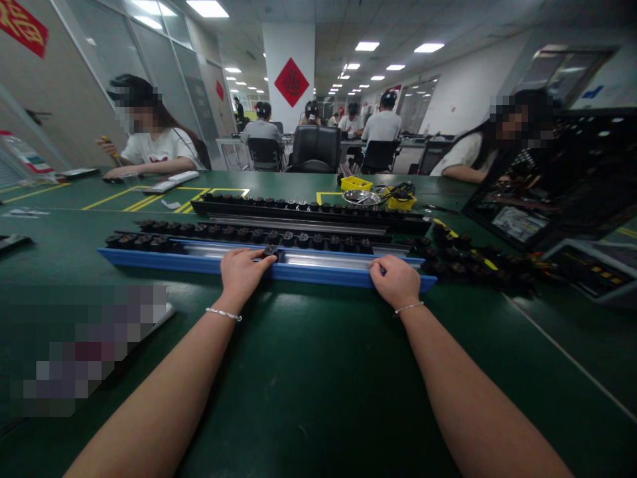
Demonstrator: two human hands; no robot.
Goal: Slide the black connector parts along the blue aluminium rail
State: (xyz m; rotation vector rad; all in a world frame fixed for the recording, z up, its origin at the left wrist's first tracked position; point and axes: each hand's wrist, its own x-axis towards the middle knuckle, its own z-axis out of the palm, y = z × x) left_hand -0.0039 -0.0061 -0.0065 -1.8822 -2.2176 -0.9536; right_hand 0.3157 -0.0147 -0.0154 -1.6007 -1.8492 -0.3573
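Observation:
A long blue channel (318, 273) with a silvery inner face lies across the green table in front of me. Several black socket modules (159, 243) sit in its left end. Near the channel's middle, my left hand (243, 272) has thumb and fingers closed on a single black socket module (270, 251) inside it. My right hand (397, 279) is curled around the channel's front wall near the right end, fingertips partly hidden. Just behind runs a row of black socket modules (303, 239).
Farther back lies a black channel (239, 211) with more modules. Loose black modules (472, 259) are heaped at right, beside a grey bin (597, 265). A metal bowl (361, 198) and yellow tray (356, 183) stand behind. Co-workers sit at left (159, 146) and right (472, 153).

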